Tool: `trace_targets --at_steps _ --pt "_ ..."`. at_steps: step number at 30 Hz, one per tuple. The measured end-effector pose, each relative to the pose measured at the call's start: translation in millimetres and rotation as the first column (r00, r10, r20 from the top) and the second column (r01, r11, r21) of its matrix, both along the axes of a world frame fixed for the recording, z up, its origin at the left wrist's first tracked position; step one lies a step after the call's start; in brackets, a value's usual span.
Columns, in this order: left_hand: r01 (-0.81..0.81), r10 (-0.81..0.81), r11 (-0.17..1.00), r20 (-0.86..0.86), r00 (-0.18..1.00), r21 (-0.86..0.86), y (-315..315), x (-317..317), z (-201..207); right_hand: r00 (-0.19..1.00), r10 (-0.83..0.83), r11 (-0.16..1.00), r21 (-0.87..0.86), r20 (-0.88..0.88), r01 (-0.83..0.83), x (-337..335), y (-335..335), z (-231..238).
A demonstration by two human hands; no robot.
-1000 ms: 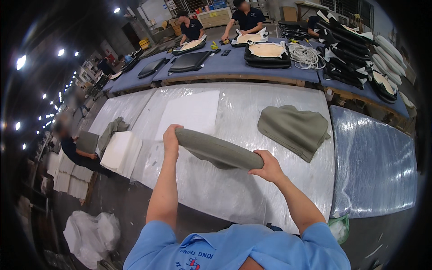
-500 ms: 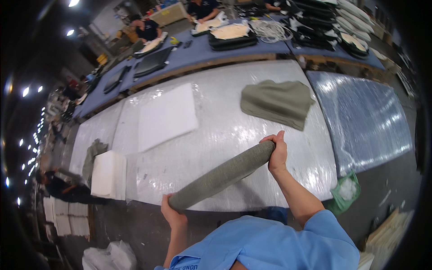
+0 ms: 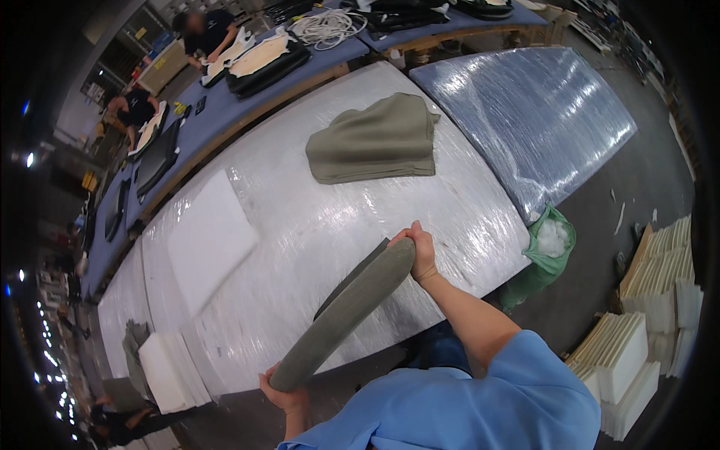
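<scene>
Between my two hands I hold an olive-green fabric-covered cushion [image 3: 346, 311], seen along its rounded edge and slanting over the table's near side. My left hand [image 3: 285, 396] is closed round its lower left end. The upper right end is in the grip of my right hand [image 3: 420, 255], its thumb up along the edge. Part of the cushion's far face or cover shows behind it. Beyond, an olive fabric piece [image 3: 375, 142] lies loosely spread on the plastic-wrapped table [image 3: 300, 225]. To the left lies a flat white foam sheet [image 3: 210, 240].
A white foam stack [image 3: 171, 371] with green cloth beside it sits at the table's left end. A blue plastic-covered surface [image 3: 532, 112] adjoins on the right. By the corner hangs a green bag [image 3: 551, 244] with white filling. Foam boards [image 3: 619, 352] stand right. Co-workers handle cushions at the blue bench [image 3: 214, 97].
The head view has turned to the right, bringing the foam boards there into sight. The cushion is held at a steeper slant, and more of its far side shows. Both hands keep their grip.
</scene>
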State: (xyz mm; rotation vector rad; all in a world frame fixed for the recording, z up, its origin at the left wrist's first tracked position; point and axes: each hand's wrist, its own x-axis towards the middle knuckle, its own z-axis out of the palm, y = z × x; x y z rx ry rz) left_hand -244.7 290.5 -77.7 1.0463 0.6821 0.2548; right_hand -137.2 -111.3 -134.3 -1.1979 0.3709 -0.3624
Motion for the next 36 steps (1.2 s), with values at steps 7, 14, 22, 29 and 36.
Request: trace_targets --at_steps 7,14,22,29,36 --pt "0.011 -0.011 1.000 -0.053 0.999 -0.003 9.4 -2.1 -5.6 0.999 -0.054 0.990 0.126 -0.007 0.054 5.5 2.4 -40.9" --pt "0.094 -0.088 0.993 -0.081 0.993 0.076 2.7 2.5 12.9 0.989 -0.026 0.991 0.129 -0.144 0.045 3.4 -2.0 -42.8" --pt "0.024 -0.637 -0.469 -0.357 0.683 0.883 -82.7 33.6 122.7 0.941 0.132 0.875 -0.483 0.312 0.037 -8.2 5.4 74.5" --pt "0.293 -0.589 -0.508 -0.575 0.567 0.810 -88.7 32.6 99.8 0.891 0.216 0.551 -0.803 0.400 0.227 -24.4 6.6 69.8" --pt "0.619 -0.635 -0.485 -0.735 0.236 0.618 -89.1 37.9 93.9 0.949 0.156 0.628 -0.769 0.273 0.118 -46.7 -0.2 64.2"
